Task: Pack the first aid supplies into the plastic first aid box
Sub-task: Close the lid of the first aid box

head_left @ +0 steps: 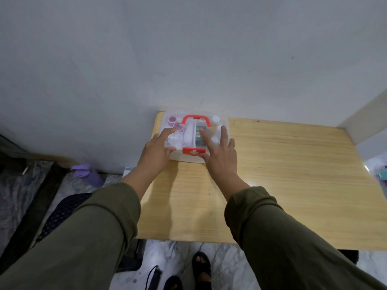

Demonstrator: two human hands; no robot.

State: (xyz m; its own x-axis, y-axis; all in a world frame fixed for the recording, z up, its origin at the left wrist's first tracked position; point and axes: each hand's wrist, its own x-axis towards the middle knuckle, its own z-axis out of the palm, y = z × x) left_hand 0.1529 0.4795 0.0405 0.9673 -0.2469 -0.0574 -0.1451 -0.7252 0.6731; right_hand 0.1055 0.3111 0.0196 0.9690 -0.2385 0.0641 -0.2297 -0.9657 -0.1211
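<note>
Head view: the plastic first aid box [225, 122] sits at the table's [293, 174] far-left corner, lid down, supplies inside. Left hand [158, 150] and right hand [219, 155], fingers spread, press flat on the lid, likely seating the red latch [193, 151].

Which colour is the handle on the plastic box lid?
Red, as the head view shows: the curved red handle on the clear lid.

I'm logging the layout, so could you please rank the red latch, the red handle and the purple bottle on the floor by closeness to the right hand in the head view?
1. The red latch, on the box's near edge, just left of the right hand.
2. The red handle, on the lid's far side.
3. The purple bottle, on the floor left of the table.
</note>
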